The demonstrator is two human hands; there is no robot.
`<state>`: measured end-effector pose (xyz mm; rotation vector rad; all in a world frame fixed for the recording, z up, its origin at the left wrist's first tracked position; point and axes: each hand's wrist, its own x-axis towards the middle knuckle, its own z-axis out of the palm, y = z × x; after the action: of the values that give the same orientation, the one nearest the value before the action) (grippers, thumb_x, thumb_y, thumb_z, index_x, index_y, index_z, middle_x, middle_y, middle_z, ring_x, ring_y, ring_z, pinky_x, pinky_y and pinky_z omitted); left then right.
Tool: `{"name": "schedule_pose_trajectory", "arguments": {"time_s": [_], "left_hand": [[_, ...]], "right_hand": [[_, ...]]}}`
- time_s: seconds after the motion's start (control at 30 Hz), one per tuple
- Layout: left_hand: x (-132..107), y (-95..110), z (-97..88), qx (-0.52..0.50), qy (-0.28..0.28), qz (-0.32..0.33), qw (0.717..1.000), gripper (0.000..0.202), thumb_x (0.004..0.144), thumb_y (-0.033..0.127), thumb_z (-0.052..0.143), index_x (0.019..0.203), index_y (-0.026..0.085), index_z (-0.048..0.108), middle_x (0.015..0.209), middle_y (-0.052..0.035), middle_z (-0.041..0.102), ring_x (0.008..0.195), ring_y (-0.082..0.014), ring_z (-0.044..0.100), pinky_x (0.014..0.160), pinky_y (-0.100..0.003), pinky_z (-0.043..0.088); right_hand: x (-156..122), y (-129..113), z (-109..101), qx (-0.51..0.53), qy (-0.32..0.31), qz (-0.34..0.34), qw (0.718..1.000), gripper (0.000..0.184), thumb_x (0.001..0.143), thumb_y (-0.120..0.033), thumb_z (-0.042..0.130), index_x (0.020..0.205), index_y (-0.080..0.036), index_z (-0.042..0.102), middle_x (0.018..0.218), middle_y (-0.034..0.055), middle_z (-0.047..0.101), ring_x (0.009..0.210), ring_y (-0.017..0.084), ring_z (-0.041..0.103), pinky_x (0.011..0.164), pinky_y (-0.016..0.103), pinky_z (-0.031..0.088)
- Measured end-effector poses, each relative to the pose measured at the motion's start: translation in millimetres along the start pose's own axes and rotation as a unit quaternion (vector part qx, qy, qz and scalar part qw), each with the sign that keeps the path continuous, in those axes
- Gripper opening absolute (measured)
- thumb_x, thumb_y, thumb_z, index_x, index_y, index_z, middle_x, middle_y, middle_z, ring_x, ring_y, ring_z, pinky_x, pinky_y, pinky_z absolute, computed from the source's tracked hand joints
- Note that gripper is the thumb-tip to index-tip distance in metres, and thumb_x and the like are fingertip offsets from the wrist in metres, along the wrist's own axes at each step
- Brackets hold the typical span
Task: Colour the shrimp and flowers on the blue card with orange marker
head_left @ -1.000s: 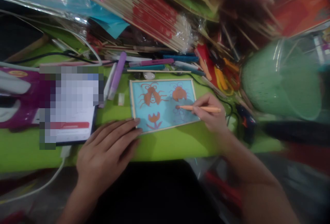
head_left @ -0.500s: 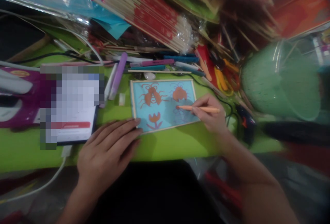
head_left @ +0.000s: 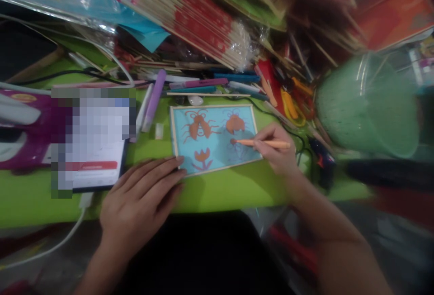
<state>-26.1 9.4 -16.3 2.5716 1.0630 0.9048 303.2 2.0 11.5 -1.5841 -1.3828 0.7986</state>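
Observation:
A blue picture card with a pale wooden border lies on the green table. It bears two orange beetles, an orange tulip with purple leaves, and a small outlined figure at lower right with an orange spot. My right hand pinches an orange marker, its tip touching or very close to that spot. My left hand lies flat with fingers stretched out, fingertips on the card's lower left corner, holding nothing. A phone, partly pixelated, lies just beyond the left hand.
Purple marker, eraser-like white block and several pens lie behind the card. Orange-handled scissors and a green bucket stand to the right. Bundled red-tipped sticks fill the back; a white cable hangs off the front edge.
The view shifts slightly. The orange marker stays at about the same spot on the lower right figure, and my left hand keeps its place on the card's corner.

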Motion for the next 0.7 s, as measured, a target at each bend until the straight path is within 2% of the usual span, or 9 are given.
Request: {"name": "schedule_pose_trajectory", "arguments": {"time_s": [0.27, 0.5, 0.7], "left_hand": [[0.2, -0.1, -0.3, -0.002, -0.004, -0.011, 1.0, 0.029, 0.093, 0.017, 0.071, 0.121, 0.026, 0.07, 0.13, -0.0029, 0.077, 0.111, -0.0255, 0.075, 0.099, -0.046, 0.058], [1.6, 1.2, -1.6, 0.002, -0.001, 0.0, 1.0, 0.028, 0.093, 0.015, 0.072, 0.12, 0.022, 0.069, 0.128, -0.0058, 0.077, 0.111, -0.0266, 0.074, 0.099, -0.047, 0.058], [-1.8, -0.6, -0.3, 0.0, -0.004, -0.01, 1.0, 0.032, 0.092, 0.016, 0.072, 0.122, 0.026, 0.069, 0.13, -0.0029, 0.077, 0.112, -0.0262, 0.074, 0.102, -0.046, 0.057]], "right_hand": [[-0.9, -3.3, 2.3, 0.012, -0.02, -0.002, 1.0, 0.012, 0.086, -0.031, 0.079, 0.083, -0.022, 0.072, 0.072, -0.0023, 0.069, 0.063, 0.013, 0.062, 0.058, 0.026, 0.047], [-1.2, 3.5, -1.5, 0.07, 0.025, 0.002, 0.997, 0.01, 0.085, -0.028, 0.078, 0.081, -0.023, 0.07, 0.068, -0.0032, 0.07, 0.061, 0.014, 0.065, 0.057, 0.027, 0.049], [-2.3, 5.1, -4.2, 0.069, 0.016, 0.018, 0.997, 0.012, 0.083, -0.03, 0.079, 0.079, -0.023, 0.07, 0.066, -0.0031, 0.071, 0.059, 0.015, 0.065, 0.055, 0.029, 0.051]]}}
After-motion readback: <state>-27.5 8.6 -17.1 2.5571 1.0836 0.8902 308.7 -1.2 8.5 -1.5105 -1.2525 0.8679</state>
